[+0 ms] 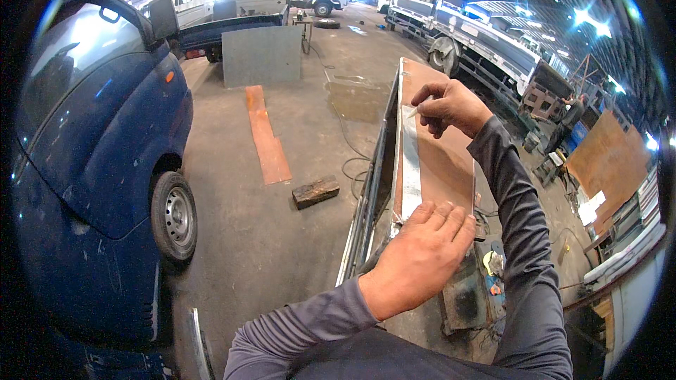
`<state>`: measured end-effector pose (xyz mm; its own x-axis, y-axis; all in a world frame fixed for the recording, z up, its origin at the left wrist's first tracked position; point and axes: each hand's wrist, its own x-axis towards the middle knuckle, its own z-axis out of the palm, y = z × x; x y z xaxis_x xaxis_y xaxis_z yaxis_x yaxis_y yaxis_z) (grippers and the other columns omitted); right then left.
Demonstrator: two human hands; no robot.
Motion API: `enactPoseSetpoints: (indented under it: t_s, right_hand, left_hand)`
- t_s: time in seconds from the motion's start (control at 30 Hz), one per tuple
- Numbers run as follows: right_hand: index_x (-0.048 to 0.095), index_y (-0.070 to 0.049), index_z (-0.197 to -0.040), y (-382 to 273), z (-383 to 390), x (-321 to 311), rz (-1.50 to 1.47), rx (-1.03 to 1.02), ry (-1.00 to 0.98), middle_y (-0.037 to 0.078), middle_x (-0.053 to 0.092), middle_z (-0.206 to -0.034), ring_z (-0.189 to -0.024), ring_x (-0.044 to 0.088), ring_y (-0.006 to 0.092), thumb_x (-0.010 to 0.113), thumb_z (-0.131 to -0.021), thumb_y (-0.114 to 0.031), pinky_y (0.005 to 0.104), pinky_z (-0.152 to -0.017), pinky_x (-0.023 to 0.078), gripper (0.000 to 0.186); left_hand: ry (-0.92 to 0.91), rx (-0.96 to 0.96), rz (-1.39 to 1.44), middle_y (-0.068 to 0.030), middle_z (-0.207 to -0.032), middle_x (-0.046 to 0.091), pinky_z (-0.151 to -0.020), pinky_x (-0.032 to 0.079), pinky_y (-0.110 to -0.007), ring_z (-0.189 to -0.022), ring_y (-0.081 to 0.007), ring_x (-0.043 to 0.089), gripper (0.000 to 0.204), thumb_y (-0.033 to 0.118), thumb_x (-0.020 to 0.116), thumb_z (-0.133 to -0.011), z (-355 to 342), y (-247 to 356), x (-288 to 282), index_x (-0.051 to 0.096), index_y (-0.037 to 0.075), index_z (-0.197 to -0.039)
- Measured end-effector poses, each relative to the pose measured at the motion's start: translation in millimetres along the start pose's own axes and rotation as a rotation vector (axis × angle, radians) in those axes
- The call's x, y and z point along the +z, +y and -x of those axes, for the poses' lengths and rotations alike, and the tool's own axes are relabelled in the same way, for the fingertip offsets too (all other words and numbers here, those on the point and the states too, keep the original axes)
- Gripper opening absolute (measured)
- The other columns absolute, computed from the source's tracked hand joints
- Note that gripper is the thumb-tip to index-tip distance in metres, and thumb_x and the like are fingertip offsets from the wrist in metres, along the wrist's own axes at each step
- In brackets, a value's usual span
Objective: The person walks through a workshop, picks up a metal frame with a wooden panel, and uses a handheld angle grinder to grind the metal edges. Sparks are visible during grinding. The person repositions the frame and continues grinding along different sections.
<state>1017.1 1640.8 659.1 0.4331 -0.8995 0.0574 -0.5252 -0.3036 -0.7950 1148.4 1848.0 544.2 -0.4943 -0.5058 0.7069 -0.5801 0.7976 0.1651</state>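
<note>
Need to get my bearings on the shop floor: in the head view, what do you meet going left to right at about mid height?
Blue vehicle → rust-orange plank on the floor → dark wooden block → long metal panel under the left hand and right hand → brown board leaning at far right.

Long rust-brown sheet-metal panel (440, 162): matt, rough-looking, w/ a bare shiny steel strip (409, 162) along its left edge. Dark blue van body (105, 134) glossy paint. Grey concrete floor (232, 225) dull, stained.
</note>
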Motion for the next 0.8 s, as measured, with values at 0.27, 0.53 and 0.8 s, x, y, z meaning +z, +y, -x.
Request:
enactPoseSetpoints:
  t_s: [0.27, 0.53, 0.8]
  right_hand:
    - [0.065, 0.001, -0.103, 20, -42, 4, 0.105, -0.05, -0.004, 0.008, 0.067, -0.074, -0.058, 0.065, 0.0137, 0.058, -0.09, -0.006, 0.029, -0.053, 0.056, 0.017]
    - [0.065, 0.002, -0.104, 19, -55, 4, 0.244, -0.025, 0.051, 0.007, 0.065, -0.074, -0.06, 0.065, 0.0143, 0.056, -0.09, -0.006, 0.0292, -0.053, 0.055, 0.018]
    - [0.068, 0.001, -0.101, 21, -60, 2, 0.259, -0.033, 0.06, 0.009, 0.069, -0.075, -0.059, 0.067, 0.0155, 0.058, -0.089, -0.007, 0.0308, -0.052, 0.057, 0.018]
  left_hand:
    - [0.031, 0.004, 0.004, -0.0186, -0.131, 0.06, -0.109, 0.042, -0.047, -0.125, -0.0338, 0.057, 0.065, 0.023, 0.078, -0.075, 1, 0, 4, 0.057, -0.004, -0.131]
    - [0.035, 0.0, 0.011, -0.019, -0.13, 0.061, -0.108, 0.043, -0.047, -0.124, -0.0339, 0.057, 0.06, 0.023, 0.072, -0.08, 1, -1, 4, 0.057, -0.004, -0.131]
    - [0.071, 0.017, 0.001, -0.0188, -0.123, 0.062, -0.104, 0.045, -0.045, -0.119, -0.0327, 0.059, 0.046, 0.017, 0.062, -0.085, 0, 1, 4, 0.059, -0.005, -0.126]
